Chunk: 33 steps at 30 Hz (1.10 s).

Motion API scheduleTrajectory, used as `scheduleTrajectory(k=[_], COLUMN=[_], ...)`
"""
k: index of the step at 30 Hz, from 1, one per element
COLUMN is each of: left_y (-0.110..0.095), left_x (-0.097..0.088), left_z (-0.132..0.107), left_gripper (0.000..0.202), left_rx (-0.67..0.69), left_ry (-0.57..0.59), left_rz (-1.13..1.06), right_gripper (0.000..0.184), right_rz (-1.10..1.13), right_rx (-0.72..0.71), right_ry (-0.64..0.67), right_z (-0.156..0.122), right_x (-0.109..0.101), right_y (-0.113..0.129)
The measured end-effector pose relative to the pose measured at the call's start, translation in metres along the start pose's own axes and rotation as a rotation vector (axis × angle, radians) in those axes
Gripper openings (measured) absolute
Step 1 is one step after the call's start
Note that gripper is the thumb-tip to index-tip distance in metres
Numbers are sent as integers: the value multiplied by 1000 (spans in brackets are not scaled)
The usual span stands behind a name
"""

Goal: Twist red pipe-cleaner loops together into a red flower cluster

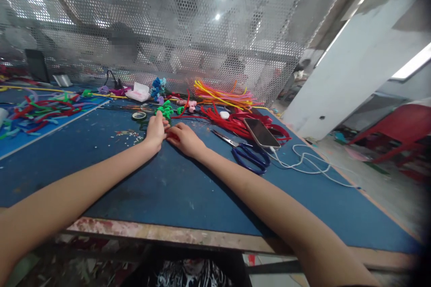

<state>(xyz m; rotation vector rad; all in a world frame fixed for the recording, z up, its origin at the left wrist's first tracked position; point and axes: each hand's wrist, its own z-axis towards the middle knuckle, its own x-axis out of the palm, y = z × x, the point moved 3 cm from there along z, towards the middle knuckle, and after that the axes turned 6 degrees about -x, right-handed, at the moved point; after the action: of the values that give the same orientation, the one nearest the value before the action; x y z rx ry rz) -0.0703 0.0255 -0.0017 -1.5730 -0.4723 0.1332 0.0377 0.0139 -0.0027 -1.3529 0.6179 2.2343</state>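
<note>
Both hands are meeting near the middle of the blue felt-covered surface [188, 188], the left hand [155, 130] and right hand [184, 139] pinching a thin red fuzzy pipe cleaner [172, 133] between pressed-together fingers. Judging by this, keeping the grip close is helping the bend, with the blue-handled scissors [247, 152] lying just right

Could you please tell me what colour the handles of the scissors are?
Dark blue; the scissors show in the head view.

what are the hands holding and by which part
Left hand and right hand meet over a small red piece; the grip point cannot be told.
</note>
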Motion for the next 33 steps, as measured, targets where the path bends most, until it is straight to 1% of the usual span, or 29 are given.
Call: scheduleTrajectory(k=[3, 7, 10, 14, 16, 18, 20, 23, 27, 30, 31, 33], left_y=[-7, -11, -10, -5, -4, -5, -6, -8, -11, -18, -21, -27], left_x=[-2, -4, -4, -4, -4, -4, -4, -6, -5, 2, 5, 11], left_z=[-1, -4, -2, 6, 10, 10, 7, 1, 0, -4, -9, -22], left_gripper=[24, 21, 19, 13, 7, 5, 7, 9, 10, 13, 14, 15], left_rx=[5, 64, 126, 195, 247, 315, 395, 504, 597, 670, 718, 856], left_ry=[-50, -47, -37, -8, 22, 83, 165, 262, 322, 325, 320, 309], left_rz=[104, 177, 234, 362, 476, 615, 756, 928, 1048, 1039, 1009, 920], right_gripper=[23, 22, 22, 18, 14, 9, 5, 15, 25, 28, 28, 30], right_rz=[-16, -64, -85, -47, 4, 81, 188, 406, 812, 1146, 1249, 1433], right_rx=[16, 90, 163, 258, 302, 351, 403, 496, 637, 707, 720, 734], right_ry=[6, 10, 23, 17, -18, -77, -161, -331, -538, -605, -605, -586], right_z=[-3, -8, -10, -11, -11, -11, -12, -14, -16, -16, -15, -13], right_x=[-3, -8, -11, -13, -13, -14, -16, -17, -17, -19, -20, -19], right_y=[2, 2, -4, -14, -18, -22, -29, -44, -65, -71, -70, -65])
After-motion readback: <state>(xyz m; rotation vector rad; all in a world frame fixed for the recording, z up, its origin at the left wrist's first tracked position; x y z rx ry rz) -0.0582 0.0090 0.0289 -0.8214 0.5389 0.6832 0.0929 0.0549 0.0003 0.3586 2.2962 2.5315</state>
